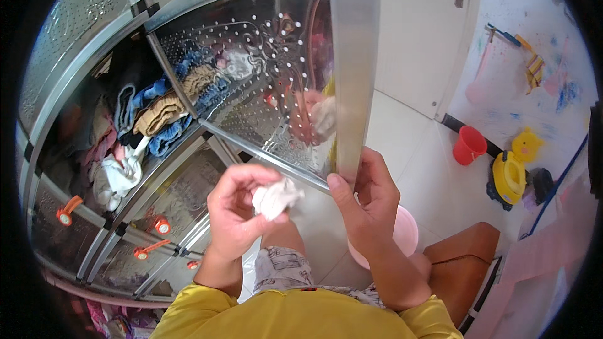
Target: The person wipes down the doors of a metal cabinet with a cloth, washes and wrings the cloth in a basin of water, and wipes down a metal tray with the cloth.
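My left hand (238, 212) pinches a crumpled white cloth (278, 198) between thumb and fingers, in front of the lower edge of a metal cabinet door (245, 80). The door stands swung out, its embossed, shiny panel mirroring the hand and cloth. At the door's lower outer corner, my right hand (372, 202) grips the metal frame (352, 84), thumb on the near face and fingers behind. Left of the door, the cabinet compartment holds folded clothes, among them a tan garment (158, 115), blue denim (169, 136) and a white garment (121, 172).
Lower cabinet doors bear orange child-safety latches (162, 226). Beneath my right forearm is a pink basin (406, 230) on the tiled floor. A red bucket (469, 145) and yellow child's potty (509, 176) stand by the right wall. A brown wooden stool (464, 268) is close at right; a white door (419, 33) is beyond.
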The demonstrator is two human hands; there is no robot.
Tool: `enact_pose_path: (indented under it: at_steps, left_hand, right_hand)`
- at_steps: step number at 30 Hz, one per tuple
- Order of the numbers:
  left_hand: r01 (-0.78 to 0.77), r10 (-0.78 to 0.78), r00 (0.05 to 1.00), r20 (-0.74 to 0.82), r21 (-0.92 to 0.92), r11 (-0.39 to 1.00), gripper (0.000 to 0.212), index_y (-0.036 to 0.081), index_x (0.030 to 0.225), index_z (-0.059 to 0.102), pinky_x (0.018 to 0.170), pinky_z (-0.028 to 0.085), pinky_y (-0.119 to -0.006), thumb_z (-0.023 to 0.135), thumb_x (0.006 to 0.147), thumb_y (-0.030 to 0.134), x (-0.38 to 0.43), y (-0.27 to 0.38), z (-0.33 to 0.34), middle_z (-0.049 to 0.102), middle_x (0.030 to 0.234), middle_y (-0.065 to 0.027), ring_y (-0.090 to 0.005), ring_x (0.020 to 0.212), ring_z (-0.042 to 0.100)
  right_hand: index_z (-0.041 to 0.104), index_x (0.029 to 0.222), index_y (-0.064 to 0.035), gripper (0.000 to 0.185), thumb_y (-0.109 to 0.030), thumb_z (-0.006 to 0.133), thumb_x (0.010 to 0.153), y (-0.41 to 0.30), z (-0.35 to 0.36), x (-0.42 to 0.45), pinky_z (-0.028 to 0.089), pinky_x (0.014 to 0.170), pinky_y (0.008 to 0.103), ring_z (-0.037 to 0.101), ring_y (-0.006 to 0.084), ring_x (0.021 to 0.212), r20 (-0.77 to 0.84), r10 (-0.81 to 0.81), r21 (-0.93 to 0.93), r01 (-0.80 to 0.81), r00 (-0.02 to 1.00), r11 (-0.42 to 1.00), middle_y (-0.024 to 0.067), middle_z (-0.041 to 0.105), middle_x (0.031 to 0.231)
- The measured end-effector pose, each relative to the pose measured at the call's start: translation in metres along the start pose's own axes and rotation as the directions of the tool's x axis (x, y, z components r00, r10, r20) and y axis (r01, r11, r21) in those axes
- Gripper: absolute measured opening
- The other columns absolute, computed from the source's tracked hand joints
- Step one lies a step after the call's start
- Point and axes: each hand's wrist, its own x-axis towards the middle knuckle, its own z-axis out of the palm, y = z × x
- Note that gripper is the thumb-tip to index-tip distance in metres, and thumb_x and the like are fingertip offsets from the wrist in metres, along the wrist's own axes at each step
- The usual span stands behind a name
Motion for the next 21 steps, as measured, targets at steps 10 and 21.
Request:
enact_pose_path:
  at_steps: [10, 21]
  left_hand:
    - [0.060, -0.058, 0.993, 0.103, -0.022, 0.998, 0.065, -0.004, 0.110, 0.063, 0.086, 0.046, -0.028, 0.092, 0.052, 0.004, 0.025, -0.039, 0.000, 0.056, 0.109, -0.0081, -0.0155, 0.099, 0.057]
    - [-0.076, 0.055, 0.969, 0.242, 0.077, 0.994, 0.056, 0.003, 0.102, 0.058, 0.085, 0.049, -0.031, 0.092, 0.057, 0.008, 0.030, -0.047, -0.002, 0.061, 0.103, -0.0093, -0.0170, 0.097, 0.059]
  right_hand:
    - [0.064, 0.108, 0.0026, 0.033, 0.006, 0.071, 0.076, -0.008, 0.001, -0.017, 0.052, 0.061, 0.0258, 0.064, 0.0205, 0.074, 0.035, -0.498, -0.471, 0.454, 0.866, 0.757, 0.0152, 0.063, 0.104]
    - [0.059, 0.093, 0.0027, 0.015, 0.005, 0.069, 0.082, 0.009, -0.004, 0.001, 0.055, 0.067, 0.0274, 0.065, 0.0175, 0.082, 0.144, -0.341, -0.389, 0.370, 0.929, 0.844, 0.0142, 0.064, 0.099]
